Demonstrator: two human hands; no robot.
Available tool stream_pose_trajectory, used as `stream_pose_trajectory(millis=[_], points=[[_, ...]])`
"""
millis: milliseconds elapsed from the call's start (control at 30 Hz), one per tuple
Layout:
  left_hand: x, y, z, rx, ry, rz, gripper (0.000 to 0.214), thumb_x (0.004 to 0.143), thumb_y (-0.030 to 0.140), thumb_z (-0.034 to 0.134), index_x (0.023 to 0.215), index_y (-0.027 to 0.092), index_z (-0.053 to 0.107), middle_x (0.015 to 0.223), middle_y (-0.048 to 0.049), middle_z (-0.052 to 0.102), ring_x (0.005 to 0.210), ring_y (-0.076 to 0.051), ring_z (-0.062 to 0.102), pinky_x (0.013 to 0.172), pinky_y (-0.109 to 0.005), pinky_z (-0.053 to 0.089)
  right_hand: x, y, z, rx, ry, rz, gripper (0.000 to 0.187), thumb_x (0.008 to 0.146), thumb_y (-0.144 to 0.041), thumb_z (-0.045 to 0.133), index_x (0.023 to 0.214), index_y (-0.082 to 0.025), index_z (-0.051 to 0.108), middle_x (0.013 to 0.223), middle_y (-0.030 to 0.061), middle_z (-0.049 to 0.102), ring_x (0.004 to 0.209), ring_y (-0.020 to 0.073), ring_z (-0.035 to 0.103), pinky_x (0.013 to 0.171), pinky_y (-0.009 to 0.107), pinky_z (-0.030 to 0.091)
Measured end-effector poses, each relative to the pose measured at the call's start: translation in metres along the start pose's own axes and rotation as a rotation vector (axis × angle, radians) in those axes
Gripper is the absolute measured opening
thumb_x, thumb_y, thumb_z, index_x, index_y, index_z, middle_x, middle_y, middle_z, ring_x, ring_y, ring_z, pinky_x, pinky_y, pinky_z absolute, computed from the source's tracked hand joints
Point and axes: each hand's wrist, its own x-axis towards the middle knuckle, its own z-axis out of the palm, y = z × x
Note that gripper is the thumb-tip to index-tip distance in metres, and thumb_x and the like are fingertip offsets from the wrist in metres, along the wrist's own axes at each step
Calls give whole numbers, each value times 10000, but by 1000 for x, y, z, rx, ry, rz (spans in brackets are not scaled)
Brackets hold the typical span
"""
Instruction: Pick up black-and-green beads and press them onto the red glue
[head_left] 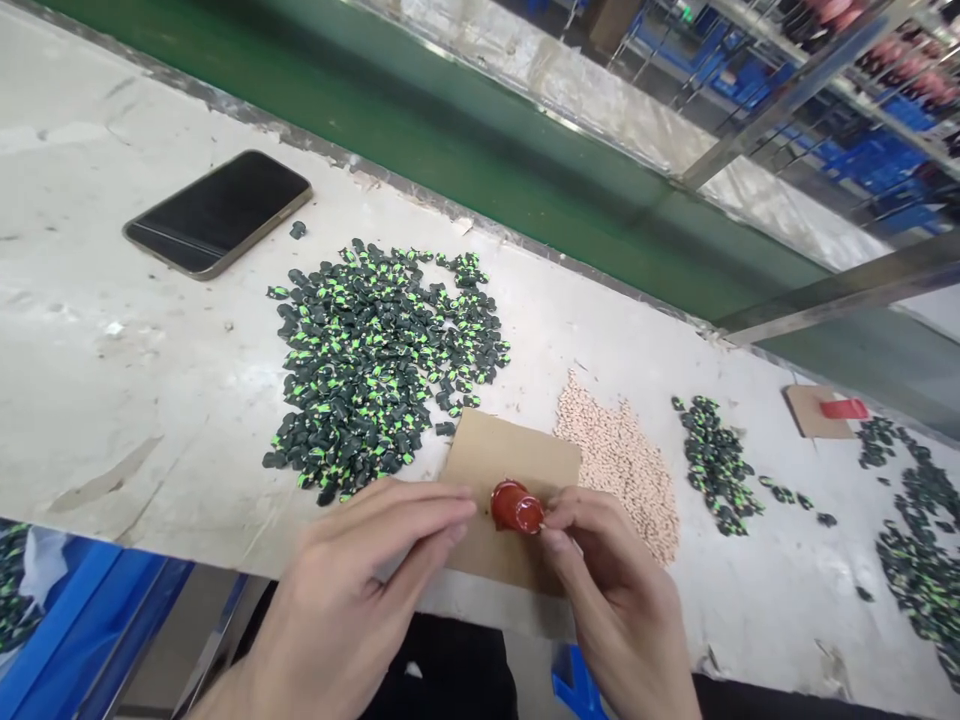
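Observation:
My right hand (611,590) pinches a small glossy red part (516,508) at its right end, just above a brown cardboard sheet (510,460) at the table's near edge. My left hand (360,590) reaches in from the left, fingers stretched together toward the red part, fingertips a little short of it; nothing shows in them. A large heap of small black-and-green parts (379,360) lies just beyond the left hand. A pile of tiny beige pellets (622,460) lies right of the cardboard.
A dark phone (217,212) lies face up at the back left. More black-and-green parts (716,460) spread to the right, with another cardboard piece bearing a red item (844,408). A green conveyor belt (465,130) runs behind the white table. Blue bins (67,620) sit below left.

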Motion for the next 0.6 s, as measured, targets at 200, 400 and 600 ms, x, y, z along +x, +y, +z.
stream_pose_trajectory(millis=[200, 400, 600], points=[[-2, 2, 3, 60, 39, -7, 213, 867, 96, 753, 945, 288, 802, 958, 83, 822, 814, -82, 768, 791, -76, 585, -1, -5, -3, 46, 37, 7, 134, 1008, -209, 627, 938, -297, 700, 1003, 27, 641, 1014, 175, 645, 826, 235, 541], [-6, 1, 8, 87, -15, 14, 293, 930, 114, 671, 1144, 293, 762, 1058, 47, 843, 869, -125, 797, 838, -147, 604, -6, -14, -15, 487, 21, 322, 110, 954, -371, 734, 879, -291, 725, 856, 4, 627, 805, 151, 591, 724, 227, 516], [-5, 14, 14, -170, -89, -365, 192, 920, 255, 678, 964, 362, 831, 900, 55, 839, 801, -147, 789, 676, -143, 607, -7, -33, -12, 848, 25, 489, 178, 878, -409, 818, 814, -265, 735, 770, -14, 579, 690, 116, 530, 673, 223, 458]])
